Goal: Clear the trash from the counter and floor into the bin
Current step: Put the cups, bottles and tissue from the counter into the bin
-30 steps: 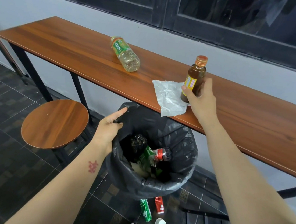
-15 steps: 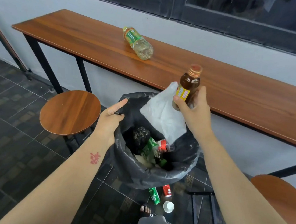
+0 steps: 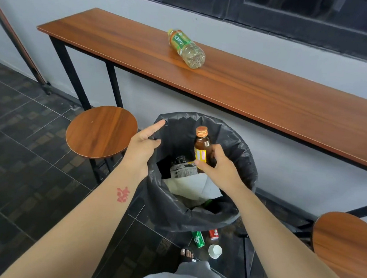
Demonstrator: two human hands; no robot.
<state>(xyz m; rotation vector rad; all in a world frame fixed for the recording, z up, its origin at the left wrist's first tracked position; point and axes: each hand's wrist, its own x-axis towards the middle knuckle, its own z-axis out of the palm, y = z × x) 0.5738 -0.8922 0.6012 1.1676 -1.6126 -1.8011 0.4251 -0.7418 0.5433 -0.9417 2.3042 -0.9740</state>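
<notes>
My right hand (image 3: 220, 167) grips a small brown glass bottle (image 3: 202, 148) with an orange cap and yellow label, upright over the mouth of the bin (image 3: 246, 166), which is lined with a black bag. A white wrapper (image 3: 192, 186) lies inside the bin on top of other trash. My left hand (image 3: 142, 144) pinches the bag's left rim, index finger stretched out. A clear plastic bottle (image 3: 186, 48) with a green label lies on its side on the wooden counter (image 3: 283, 102). On the floor below the bin lie a green can (image 3: 198, 239), a red can (image 3: 213, 234) and a white cup (image 3: 215, 251).
A round wooden stool (image 3: 101, 131) stands left of the bin and another stool (image 3: 348, 244) at the right edge. Black metal counter legs (image 3: 69, 68) run down at the left. Dark floor tiles (image 3: 16, 166) spread out to the left. My foot (image 3: 187, 253) is near the cans.
My right hand has carried the brown bottle and the white wrapper from the counter down over the bin. The wrapper now lies inside the bin. My left hand keeps its hold on the bag's rim.
</notes>
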